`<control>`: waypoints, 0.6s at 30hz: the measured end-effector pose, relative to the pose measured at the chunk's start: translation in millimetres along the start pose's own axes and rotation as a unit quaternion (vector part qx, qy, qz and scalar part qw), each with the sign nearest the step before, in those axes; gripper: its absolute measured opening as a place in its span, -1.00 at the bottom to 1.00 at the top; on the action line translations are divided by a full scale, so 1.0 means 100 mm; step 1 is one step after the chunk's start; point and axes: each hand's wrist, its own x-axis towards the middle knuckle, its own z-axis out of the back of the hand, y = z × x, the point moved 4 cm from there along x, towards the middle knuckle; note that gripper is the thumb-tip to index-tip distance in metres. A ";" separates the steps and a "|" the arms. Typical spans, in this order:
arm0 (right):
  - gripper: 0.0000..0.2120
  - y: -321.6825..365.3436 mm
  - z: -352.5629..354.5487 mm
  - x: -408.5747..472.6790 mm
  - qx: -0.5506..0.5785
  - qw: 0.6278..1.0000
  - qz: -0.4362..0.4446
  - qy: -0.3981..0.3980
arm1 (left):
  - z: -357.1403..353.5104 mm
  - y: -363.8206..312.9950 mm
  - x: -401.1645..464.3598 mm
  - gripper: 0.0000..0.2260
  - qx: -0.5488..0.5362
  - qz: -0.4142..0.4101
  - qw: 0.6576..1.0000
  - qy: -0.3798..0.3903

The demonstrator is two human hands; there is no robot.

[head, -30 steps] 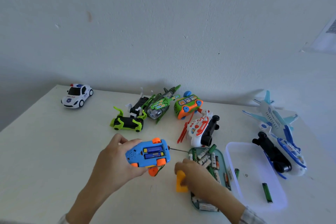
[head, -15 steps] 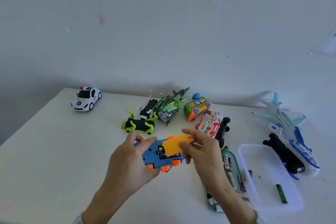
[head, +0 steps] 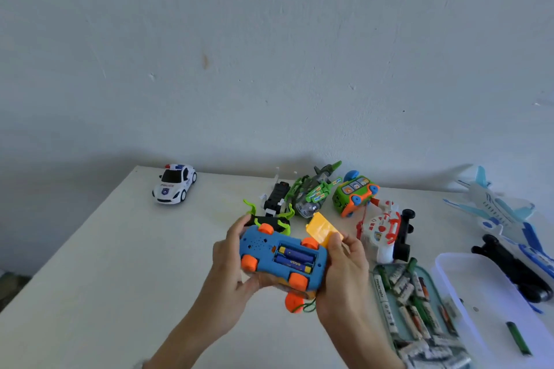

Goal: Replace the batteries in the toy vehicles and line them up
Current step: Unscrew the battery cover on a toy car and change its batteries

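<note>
Both hands hold the blue toy car upside down above the surface. The left hand grips its front end; the right hand grips its rear and pinches the yellow cover. Two batteries sit in the open compartment.

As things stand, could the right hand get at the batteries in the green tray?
Probably not yet. The right hand grips the blue toy car and pinches the yellow battery cover. The green tray of batteries lies open just beside it, unobstructed, once the hand is freed.
</note>
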 end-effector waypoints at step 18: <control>-0.88 0.02 -0.14 -0.37 0.173 0.985 0.007 -0.010 | -0.09 -0.24 0.16 0.18 0.025 -0.105 0.993 0.055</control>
